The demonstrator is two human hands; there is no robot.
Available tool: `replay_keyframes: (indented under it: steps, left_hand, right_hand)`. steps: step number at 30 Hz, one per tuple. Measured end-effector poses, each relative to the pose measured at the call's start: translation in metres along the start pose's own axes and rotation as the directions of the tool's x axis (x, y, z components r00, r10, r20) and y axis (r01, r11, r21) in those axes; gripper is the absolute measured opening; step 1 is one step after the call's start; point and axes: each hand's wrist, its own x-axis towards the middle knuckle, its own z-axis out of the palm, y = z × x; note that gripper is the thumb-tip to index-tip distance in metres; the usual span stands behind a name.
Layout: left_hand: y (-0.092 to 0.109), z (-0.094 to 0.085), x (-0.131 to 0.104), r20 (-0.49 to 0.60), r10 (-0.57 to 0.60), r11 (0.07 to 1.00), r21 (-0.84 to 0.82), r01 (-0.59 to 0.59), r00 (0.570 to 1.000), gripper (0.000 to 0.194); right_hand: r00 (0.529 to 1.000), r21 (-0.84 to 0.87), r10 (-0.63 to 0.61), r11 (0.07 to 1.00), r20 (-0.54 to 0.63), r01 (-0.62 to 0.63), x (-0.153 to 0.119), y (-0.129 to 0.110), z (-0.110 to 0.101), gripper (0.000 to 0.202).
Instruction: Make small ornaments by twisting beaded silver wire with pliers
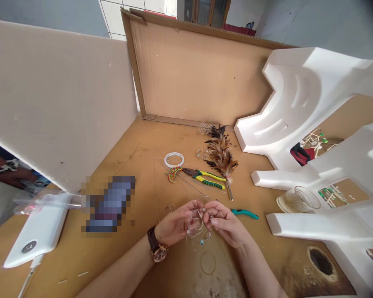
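Between my two hands is a loop of thin clear or silvery wire with small beads (201,242), one of them light blue. My left hand (177,225), with a watch at the wrist, is closed around the left side of the wire. My right hand (226,225) pinches its upper right part with thumb and fingers. Fine ends of the wire are hard to make out. Just right of my right hand lies a teal-handled tool (248,213), its head hidden. Beyond my hands lie pliers (209,179) with yellow-green handles.
A feather bundle (222,155), white ring (165,160), coloured strings (172,177) and wire tangles (202,154) lie farther back. White foam pieces (294,225) and a glass (298,203) stand right. A white device (40,231) and pixelated object (113,203) lie left. Cardboard (202,74) stands behind.
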Motion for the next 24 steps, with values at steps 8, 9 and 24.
replay_keyframes:
  steps: [8,9,24]
  left_hand:
    - [-0.003,0.011,0.004,-0.098,0.136,0.983,0.137,-0.122,0.986,0.013]
    - [-0.004,0.012,0.004,-0.101,0.144,0.98,0.149,-0.128,0.984,0.013]
    - [-0.004,0.008,0.003,-0.161,0.233,0.914,0.373,-0.159,0.959,0.016]
  right_hand:
    - [1.0,-0.041,-0.011,0.999,-0.011,0.011,0.002,0.003,0.001,0.03]
    - [1.0,-0.041,-0.007,0.999,0.001,0.007,0.002,0.002,0.0,0.029]
    - [0.992,-0.185,-0.052,0.982,-0.111,0.031,0.002,0.001,-0.005,0.018]
